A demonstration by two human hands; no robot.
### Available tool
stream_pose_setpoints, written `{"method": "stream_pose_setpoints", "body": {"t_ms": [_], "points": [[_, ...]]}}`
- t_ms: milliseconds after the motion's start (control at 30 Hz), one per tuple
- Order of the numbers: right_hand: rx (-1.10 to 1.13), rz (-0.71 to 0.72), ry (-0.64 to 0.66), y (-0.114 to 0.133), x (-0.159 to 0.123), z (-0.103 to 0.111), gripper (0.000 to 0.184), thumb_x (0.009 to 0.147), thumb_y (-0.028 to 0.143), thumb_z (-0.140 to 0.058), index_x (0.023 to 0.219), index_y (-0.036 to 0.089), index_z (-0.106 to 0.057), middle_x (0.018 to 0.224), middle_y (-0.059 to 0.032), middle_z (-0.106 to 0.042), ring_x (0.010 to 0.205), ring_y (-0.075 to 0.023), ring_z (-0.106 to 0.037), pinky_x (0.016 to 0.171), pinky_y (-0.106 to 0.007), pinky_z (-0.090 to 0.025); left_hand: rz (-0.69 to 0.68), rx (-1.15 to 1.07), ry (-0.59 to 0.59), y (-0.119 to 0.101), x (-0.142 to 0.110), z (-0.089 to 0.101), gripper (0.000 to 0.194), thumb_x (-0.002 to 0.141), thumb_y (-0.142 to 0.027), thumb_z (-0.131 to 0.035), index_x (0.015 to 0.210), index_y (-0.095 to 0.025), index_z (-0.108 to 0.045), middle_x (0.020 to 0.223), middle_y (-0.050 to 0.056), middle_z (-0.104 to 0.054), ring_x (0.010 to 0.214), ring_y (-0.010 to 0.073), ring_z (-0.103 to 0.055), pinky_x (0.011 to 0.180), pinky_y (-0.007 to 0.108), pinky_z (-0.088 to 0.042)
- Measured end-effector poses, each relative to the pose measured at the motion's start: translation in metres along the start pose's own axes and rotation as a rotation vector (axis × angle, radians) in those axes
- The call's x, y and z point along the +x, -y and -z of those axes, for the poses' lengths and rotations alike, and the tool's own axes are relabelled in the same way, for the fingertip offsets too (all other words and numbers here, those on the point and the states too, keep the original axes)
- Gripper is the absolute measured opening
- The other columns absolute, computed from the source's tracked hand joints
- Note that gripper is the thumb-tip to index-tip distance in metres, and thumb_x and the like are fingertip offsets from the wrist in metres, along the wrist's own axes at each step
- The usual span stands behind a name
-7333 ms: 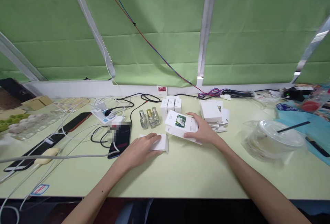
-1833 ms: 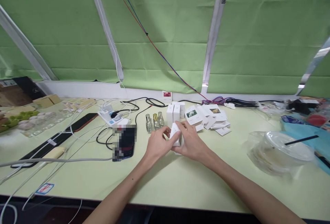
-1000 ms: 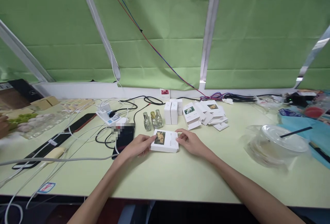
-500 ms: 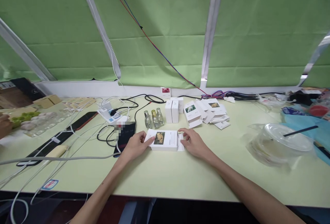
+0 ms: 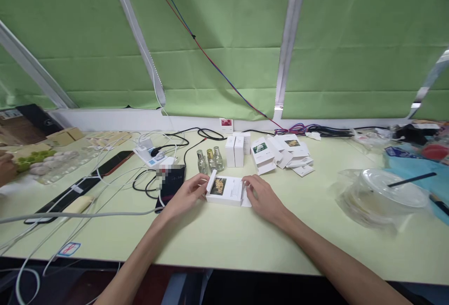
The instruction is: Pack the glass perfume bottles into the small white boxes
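A flat white cardboard box with a yellow-flower picture is flanked by both hands on the pale green counter.
Its ends are met by the curled fingers of the left hand and right hand; whether either flap is pinched cannot be told.

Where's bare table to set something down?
Between the flower box and the table's near edge; also between the right hand and the bagged bowl. Crowded: left side, with cables and phone; beyond the box, with bottles and cartons.
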State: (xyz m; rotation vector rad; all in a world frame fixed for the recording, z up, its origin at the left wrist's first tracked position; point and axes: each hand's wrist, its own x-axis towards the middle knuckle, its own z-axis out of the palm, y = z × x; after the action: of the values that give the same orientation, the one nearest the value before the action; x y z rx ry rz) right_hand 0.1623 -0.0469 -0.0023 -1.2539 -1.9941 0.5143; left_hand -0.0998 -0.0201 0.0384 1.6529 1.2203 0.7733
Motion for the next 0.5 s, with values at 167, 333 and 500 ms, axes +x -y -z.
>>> {"method": "stream_pose_setpoints", "body": {"t_ms": [167, 333, 500], "points": [[-0.082, -0.095, 0.076, 0.006, -0.001, 0.005, 0.051, 0.096, 0.050, -0.054, 0.140, 0.023, -0.049, 0.129, -0.0126, -0.055, 0.096, -0.0243, -0.063, 0.092, -0.044, -0.051, 0.051, 0.032, -0.030, 0.003, 0.003, 0.002, 0.023, 0.073, -0.030, -0.060, 0.094, -0.018, -0.059, 0.080, -0.001, -0.062, 0.061, 0.0123, -0.053, 0.054, 0.022, -0.043], [-0.164, -0.068, 0.169, 0.008, -0.001, 0.006, 0.074, 0.085, 0.064, -0.063, 0.145, 0.025, -0.046, 0.140, -0.0125, -0.048, 0.119, -0.0328, -0.056, 0.101, -0.049, -0.046, 0.153, 0.103, 0.004, -0.004, 0.007, 0.001, 0.038, 0.054, -0.015, -0.047, 0.088, -0.015, -0.063, 0.070, -0.003, -0.060, 0.050, 0.0087, -0.044, 0.044, 0.019, -0.032], [-0.155, -0.049, 0.185, 0.007, 0.000, 0.009, 0.071, 0.086, 0.061, -0.062, 0.145, 0.024, -0.048, 0.142, -0.0119, -0.051, 0.125, -0.0316, -0.053, 0.107, -0.048, -0.041, 0.258, 0.158, 0.047, -0.004, 0.011, -0.001, 0.041, 0.053, -0.014, -0.046, 0.087, -0.011, -0.067, 0.058, -0.004, -0.055, 0.041, 0.0069, -0.037, 0.039, 0.019, -0.025]]}}
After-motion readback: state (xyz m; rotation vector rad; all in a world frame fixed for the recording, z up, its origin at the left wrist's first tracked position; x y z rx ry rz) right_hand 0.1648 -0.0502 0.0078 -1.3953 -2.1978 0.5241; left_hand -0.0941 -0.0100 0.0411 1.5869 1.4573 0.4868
